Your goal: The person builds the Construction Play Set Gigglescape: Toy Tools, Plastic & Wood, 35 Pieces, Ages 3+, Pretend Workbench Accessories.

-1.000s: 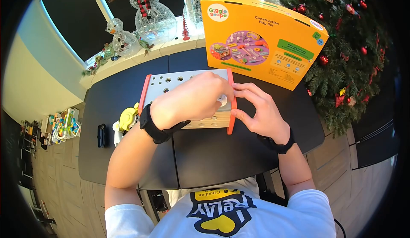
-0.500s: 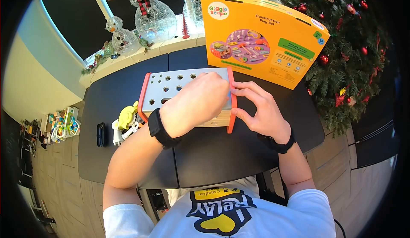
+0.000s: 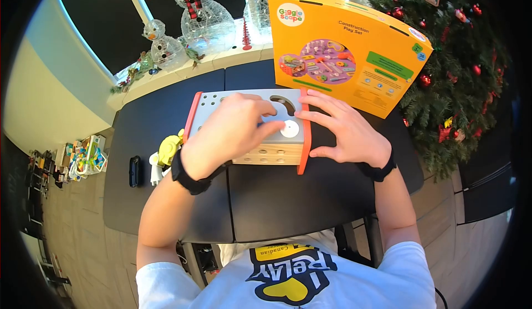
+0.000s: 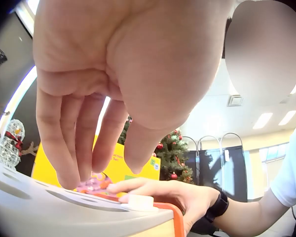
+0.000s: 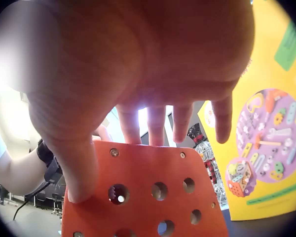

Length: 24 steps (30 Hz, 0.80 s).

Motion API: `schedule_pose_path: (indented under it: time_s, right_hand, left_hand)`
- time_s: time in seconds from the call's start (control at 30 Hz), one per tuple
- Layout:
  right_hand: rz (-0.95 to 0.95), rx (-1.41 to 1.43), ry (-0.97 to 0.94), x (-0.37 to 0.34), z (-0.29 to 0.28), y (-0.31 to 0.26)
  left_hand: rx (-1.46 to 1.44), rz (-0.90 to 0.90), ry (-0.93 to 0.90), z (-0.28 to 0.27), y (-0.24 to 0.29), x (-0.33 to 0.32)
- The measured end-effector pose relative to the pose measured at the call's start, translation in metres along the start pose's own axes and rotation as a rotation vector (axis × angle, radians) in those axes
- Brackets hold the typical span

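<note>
The perforated wooden toy box (image 3: 271, 148) sits on the dark counter (image 3: 266, 203), in front of the person. Its grey top (image 3: 208, 113) faces up. I judge that it is stiff and of moderate weight, so it should bear firm pressure, but on a smooth counter it may slide. The red end panel (image 5: 138, 165) seems the good place to steady it, because its edge gives a clear hold. The right grip (image 3: 354, 134) lies there, loosely spread: fingertips rest on the top edge and the thumb is against the outer face, not closed round it.

On the grey top, near the front right corner, stands a white round-headed piece (image 3: 289, 129). I suppose it is light, hard plastic, perhaps slippery; better to pinch it by the rim of its head. The left grip (image 3: 230, 123) hangs above the grey top, thumb and fingers apart, holding nothing; the thumb is just beside the piece.
</note>
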State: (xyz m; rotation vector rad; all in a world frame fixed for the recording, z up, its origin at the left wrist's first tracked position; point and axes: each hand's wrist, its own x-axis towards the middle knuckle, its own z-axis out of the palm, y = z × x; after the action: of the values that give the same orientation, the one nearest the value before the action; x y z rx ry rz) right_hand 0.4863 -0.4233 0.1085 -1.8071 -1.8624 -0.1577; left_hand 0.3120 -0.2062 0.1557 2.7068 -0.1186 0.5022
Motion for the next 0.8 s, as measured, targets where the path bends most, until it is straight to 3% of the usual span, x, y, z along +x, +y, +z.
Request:
schedule_pose_path:
  time_s: [0.1, 0.37, 0.47, 0.6, 0.73, 0.8]
  right_hand:
    - [-0.040, -0.004, -0.063, 0.006, 0.003, 0.009]
    - [-0.055, -0.137, 0.068, 0.010, 0.011, -0.004]
    - [-0.062, -0.172, 0.092, 0.010, 0.012, -0.011]
    - [-0.071, -0.194, 0.126, 0.007, 0.018, -0.019]
    - [-0.075, -0.202, 0.158, 0.007, 0.023, -0.028]
    - [-0.085, -0.198, 0.174, 0.007, 0.024, -0.033]
  left_hand:
    - [0.000, -0.090, 0.082, -0.019, -0.017, -0.022]
    - [0.066, -0.402, 0.307, -0.052, -0.067, -0.097]
    - [0.116, -0.537, 0.252, -0.054, -0.080, -0.124]
    - [0.143, -0.582, 0.139, -0.036, -0.104, -0.156]
    - [0.262, -0.749, -0.124, -0.019, -0.111, -0.173]
    - [0.308, -0.755, -0.154, -0.009, -0.116, -0.180]
